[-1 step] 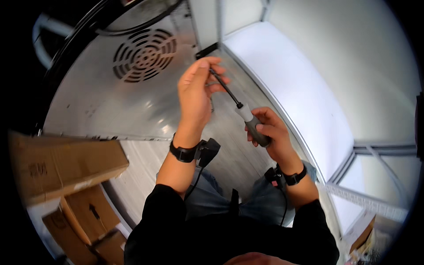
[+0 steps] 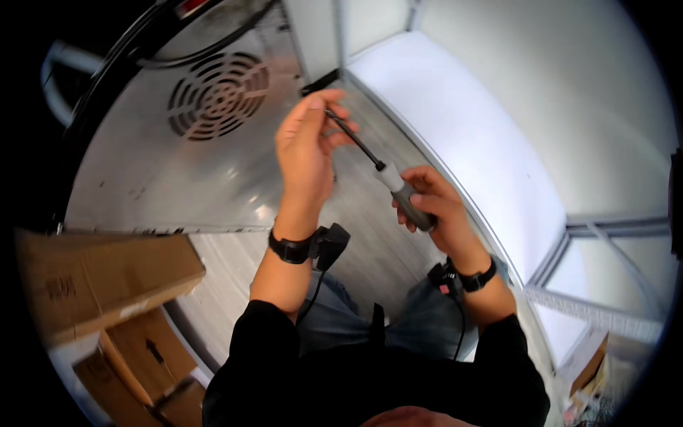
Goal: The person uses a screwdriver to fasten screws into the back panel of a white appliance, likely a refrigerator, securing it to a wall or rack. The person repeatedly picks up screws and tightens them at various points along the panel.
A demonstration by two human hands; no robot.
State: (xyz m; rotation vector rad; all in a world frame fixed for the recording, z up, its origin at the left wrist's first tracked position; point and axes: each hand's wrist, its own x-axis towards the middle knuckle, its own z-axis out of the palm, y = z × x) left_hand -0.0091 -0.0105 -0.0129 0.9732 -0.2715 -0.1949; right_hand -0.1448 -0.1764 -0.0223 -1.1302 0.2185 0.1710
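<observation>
A screwdriver (image 2: 390,178) with a grey handle and a long black shaft slants between my two hands. Its handle rests in the curled fingers of my right hand (image 2: 440,203), thumb along the side. Up at the other end, my left hand (image 2: 304,146) pinches the shaft's tip between thumb and fingers, which hide the very end. Both hands are in the air above the floor, beside a metal panel (image 2: 142,171) with a round slotted vent (image 2: 220,97). Each wrist wears a black strap with a small cabled device.
Cardboard boxes (image 2: 117,277) are stacked at the lower left. A white shelf-like surface (image 2: 455,121) with a metal-framed edge runs along the right. Pale wood-look flooring (image 2: 363,220) lies below. At the lower right is an open box (image 2: 590,366) with loose items.
The whole view has shifted slightly, with the surroundings and hands a little further left in the picture. Both hands keep the same hold on the screwdriver.
</observation>
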